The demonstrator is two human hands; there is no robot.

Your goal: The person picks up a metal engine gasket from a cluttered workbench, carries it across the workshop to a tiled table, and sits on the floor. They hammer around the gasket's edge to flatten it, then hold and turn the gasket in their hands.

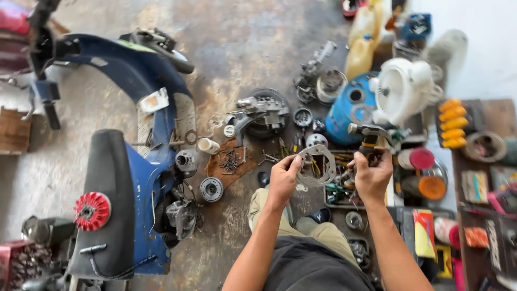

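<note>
The left hand point(284, 173) and right hand point(371, 173) each pinch one side of a thin grey ring-shaped gasket point(316, 165), held up flat between them. It hangs above a tool tray point(340, 197) on the stained floor point(237, 48), right of a stripped blue scooter point(141, 178).

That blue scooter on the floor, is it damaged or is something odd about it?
The blue scooter lies stripped, its engine area open. Parts that look taken off sit loose on the stained floor: an engine casing and scattered screws. The left hand and right hand hold up a thin ring-shaped gasket.
</note>
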